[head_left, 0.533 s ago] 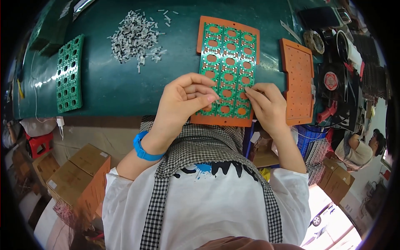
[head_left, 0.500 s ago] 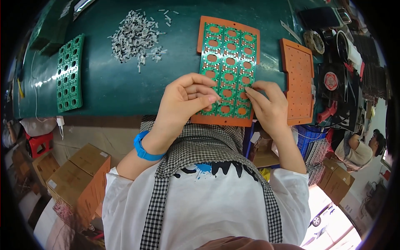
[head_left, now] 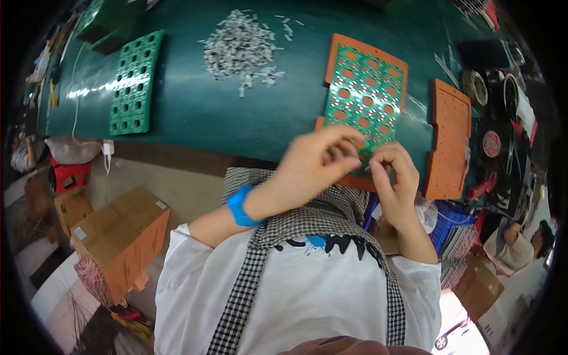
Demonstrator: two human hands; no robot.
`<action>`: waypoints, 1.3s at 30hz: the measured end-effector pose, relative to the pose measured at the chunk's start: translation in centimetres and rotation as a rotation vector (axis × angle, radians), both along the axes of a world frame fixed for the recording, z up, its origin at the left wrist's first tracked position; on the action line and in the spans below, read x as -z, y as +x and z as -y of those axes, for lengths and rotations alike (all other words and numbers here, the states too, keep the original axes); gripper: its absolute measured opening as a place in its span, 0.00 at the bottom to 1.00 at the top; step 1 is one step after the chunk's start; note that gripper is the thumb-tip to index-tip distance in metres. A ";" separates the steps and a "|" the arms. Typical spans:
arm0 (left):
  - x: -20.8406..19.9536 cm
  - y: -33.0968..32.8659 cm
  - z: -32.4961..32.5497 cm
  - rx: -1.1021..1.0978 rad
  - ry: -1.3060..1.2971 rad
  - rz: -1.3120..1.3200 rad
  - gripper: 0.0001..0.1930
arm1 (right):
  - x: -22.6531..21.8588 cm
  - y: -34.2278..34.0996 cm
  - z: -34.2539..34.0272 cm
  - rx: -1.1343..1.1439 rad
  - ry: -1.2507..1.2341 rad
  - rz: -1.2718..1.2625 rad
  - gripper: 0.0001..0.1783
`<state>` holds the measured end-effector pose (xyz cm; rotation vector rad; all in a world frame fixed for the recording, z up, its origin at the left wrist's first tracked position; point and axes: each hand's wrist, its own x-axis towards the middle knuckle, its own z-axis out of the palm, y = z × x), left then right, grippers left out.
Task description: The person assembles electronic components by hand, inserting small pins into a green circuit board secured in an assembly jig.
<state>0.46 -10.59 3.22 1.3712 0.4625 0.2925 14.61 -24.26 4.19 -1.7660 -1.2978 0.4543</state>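
A green circuit board panel (head_left: 367,102) with rows of oval cutouts lies on an orange fixture plate (head_left: 335,49). Over its near edge, my left hand (head_left: 316,160) has its fingers curled towards the thumb; motion blur hides what they pinch. Close on its right is my right hand (head_left: 397,180), thumb and fingertips drawn together at the panel's near end. A tiny pale piece shows by these fingertips, too small to name. Beyond my left hand, small white-and-grey parts (head_left: 239,46) lie in a loose pile on the green table (head_left: 183,112).
More green panels (head_left: 136,83) lie at the left, beside a dark green block-like stack (head_left: 112,23). A second orange plate (head_left: 449,139) stands at the right, near a tape roll (head_left: 474,89) and a red-handled tool (head_left: 482,186). Cardboard boxes (head_left: 121,228) sit below the table.
The whole view has shifted, so the table things appear farther right. My hands have come closer together at the panel's near end; the right has left the panel's right side.
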 end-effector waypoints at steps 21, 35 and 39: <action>4.6 -3.4 -11.0 -0.566 1.111 -0.255 0.04 | 3.0 2.0 2.3 0.057 -0.048 0.310 0.08; 4.7 -3.6 -11.1 -0.670 0.891 -0.140 0.07 | 4.3 1.1 2.5 0.130 0.038 0.412 0.11; 4.7 -3.8 -10.8 -0.675 0.814 -0.152 0.06 | 4.2 0.8 2.7 0.148 0.039 0.417 0.10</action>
